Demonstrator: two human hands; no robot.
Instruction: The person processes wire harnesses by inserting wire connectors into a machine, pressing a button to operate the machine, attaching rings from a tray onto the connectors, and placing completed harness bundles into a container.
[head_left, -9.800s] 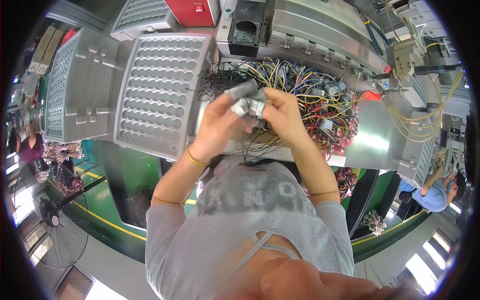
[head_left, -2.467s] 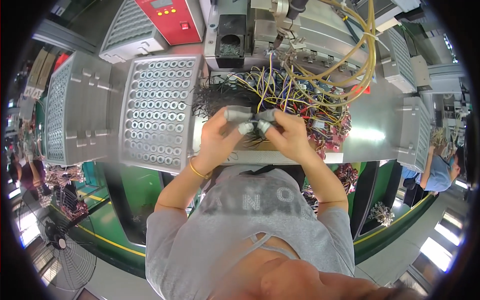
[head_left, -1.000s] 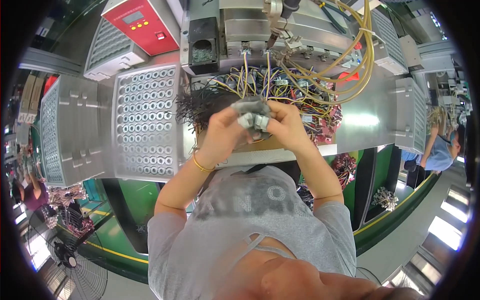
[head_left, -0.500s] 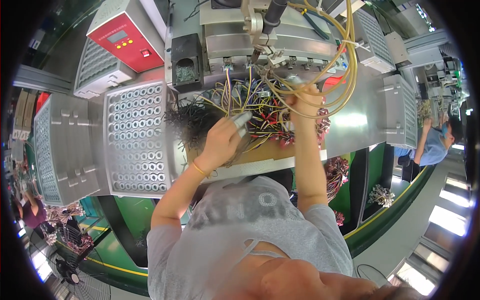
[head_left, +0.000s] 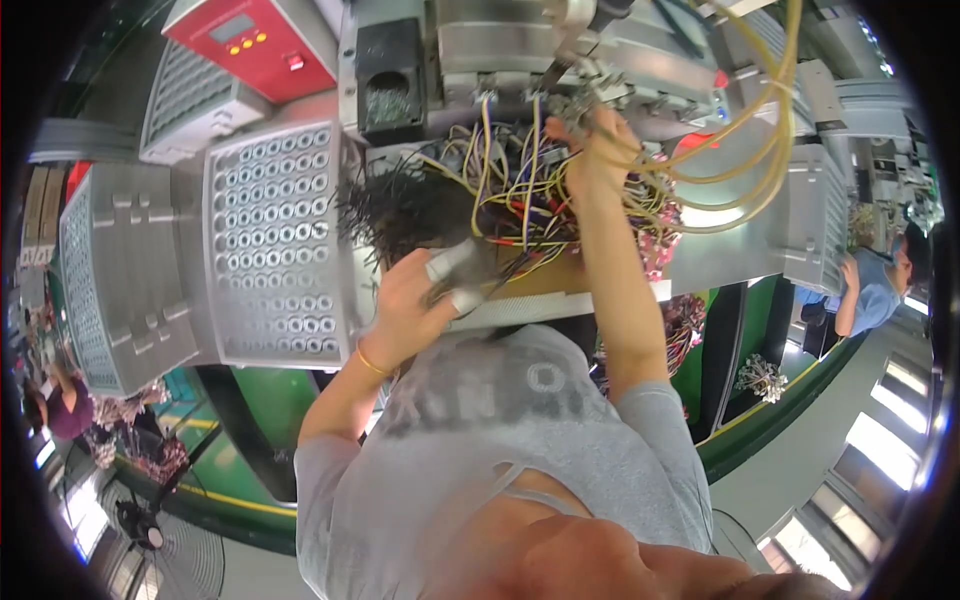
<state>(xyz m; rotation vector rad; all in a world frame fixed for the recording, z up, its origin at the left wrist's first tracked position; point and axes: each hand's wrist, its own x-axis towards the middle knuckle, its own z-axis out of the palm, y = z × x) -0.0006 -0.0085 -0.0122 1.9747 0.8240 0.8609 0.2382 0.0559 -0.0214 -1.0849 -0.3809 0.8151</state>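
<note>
My left hand, with pale covers on its fingertips, is closed at the near side of the wire pile. Dark wires run between its thumb and forefinger, partly blurred. My right hand is raised at the metal head of the bench machine, its fingers bent. Whatever its fingers grip is hidden. Between the hands lies a tangle of thin wires, yellow, red, purple and white, with black ends at its left. Two connectors with wires hanging down sit in the machine's front edge.
A white tray of ring-shaped parts stands at left, behind it a red-fronted control box. A black block with a round cavity adjoins the machine. Yellowish tubes loop at right. Another person sits far right.
My right hand has moved away from me to the machine's metal head. My left hand has drawn back toward me and leftward, with dark wires between its fingers. The whole view has shifted slightly.
</note>
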